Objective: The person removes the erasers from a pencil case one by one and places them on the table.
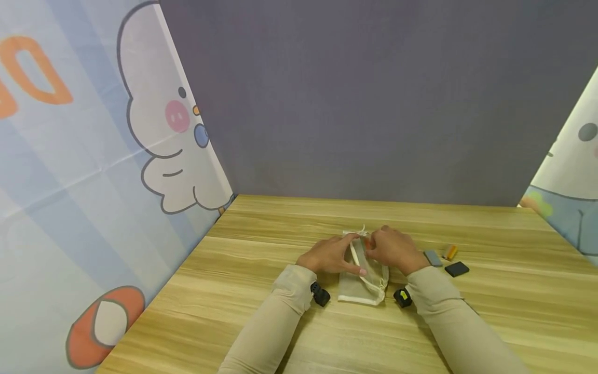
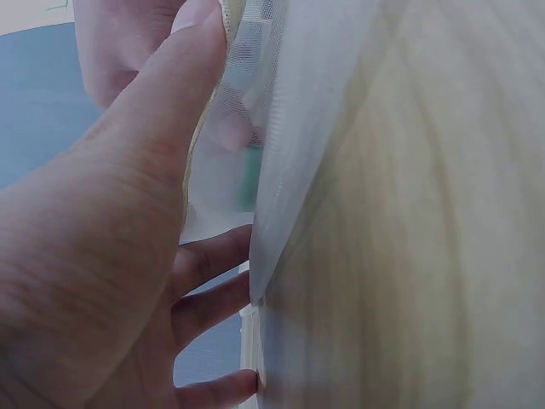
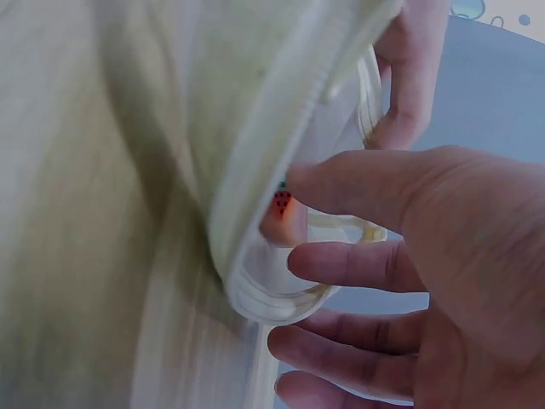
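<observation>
A pale mesh drawstring pouch (image 1: 356, 286) lies on the wooden table with its mouth spread. My left hand (image 1: 330, 254) is at the mouth, its thumb and fingers stretched apart along the rim (image 2: 197, 141). My right hand (image 1: 394, 249) reaches to the mouth from the other side. In the right wrist view, its thumb and forefinger stand apart. Just beyond those fingertips, a small orange-red piece with a strawberry print (image 3: 283, 204) shows inside the pouch. Something green (image 2: 252, 175) shows through the mesh in the left wrist view.
Right of my right hand lie a grey flat block (image 1: 433, 258), a small orange-and-yellow piece (image 1: 450, 252) and a black flat block (image 1: 457, 268). A dark grey panel (image 1: 374, 104) rises behind the table, with a cartoon-printed cloth (image 1: 93, 171) at the left.
</observation>
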`<state>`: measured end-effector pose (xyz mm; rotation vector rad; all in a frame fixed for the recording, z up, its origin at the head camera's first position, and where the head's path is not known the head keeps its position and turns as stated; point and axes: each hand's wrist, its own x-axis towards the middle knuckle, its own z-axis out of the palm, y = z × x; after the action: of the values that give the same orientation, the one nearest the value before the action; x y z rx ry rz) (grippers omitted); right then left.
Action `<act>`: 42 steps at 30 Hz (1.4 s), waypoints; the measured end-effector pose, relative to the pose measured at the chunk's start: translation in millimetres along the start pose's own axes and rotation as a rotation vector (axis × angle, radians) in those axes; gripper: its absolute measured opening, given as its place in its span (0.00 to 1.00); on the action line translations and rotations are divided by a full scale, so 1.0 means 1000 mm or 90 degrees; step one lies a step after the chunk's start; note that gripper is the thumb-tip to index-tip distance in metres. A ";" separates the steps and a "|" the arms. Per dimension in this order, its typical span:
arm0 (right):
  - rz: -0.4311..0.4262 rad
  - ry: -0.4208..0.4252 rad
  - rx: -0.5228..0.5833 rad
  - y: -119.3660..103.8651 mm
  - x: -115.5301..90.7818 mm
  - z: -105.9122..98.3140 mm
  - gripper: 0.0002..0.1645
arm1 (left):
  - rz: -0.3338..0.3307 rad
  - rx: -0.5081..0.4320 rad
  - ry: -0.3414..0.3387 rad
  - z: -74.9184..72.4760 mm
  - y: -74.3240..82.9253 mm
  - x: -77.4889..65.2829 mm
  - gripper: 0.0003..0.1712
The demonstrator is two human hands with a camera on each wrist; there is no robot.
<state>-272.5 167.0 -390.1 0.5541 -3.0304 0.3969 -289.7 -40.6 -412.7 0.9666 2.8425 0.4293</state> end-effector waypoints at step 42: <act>0.046 -0.063 0.013 0.001 0.000 -0.002 0.16 | -0.001 -0.010 0.009 0.000 0.000 0.000 0.59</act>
<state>-273.0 168.2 -388.6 0.4792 -3.1522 0.4166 -289.8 -40.5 -412.6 0.9619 2.8485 0.4585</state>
